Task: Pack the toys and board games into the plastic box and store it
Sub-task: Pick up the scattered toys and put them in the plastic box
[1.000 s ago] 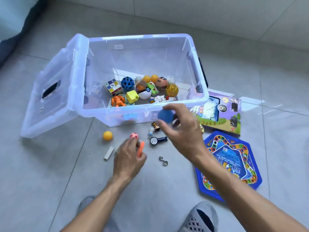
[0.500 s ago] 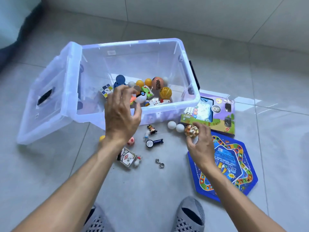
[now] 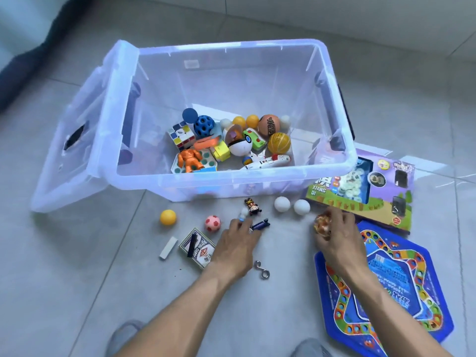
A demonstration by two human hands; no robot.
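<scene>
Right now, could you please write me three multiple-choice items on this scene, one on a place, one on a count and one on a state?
1. Where does the yellow ball lie?
A. on the floor in front of the plastic box
B. inside the plastic box
C. on the blue game board

2. How many white balls lie on the floor near the purple game box?
A. none
B. two
C. five

3. What state is the plastic box in?
A. lid shut and latched
B. turned upside down
C. open, lid swung to its left side

Answers:
1 A: it rests on bare tile outside the box's near wall.
2 B: one white ball and another sit side by side.
3 C: the toys inside show from above.
</scene>
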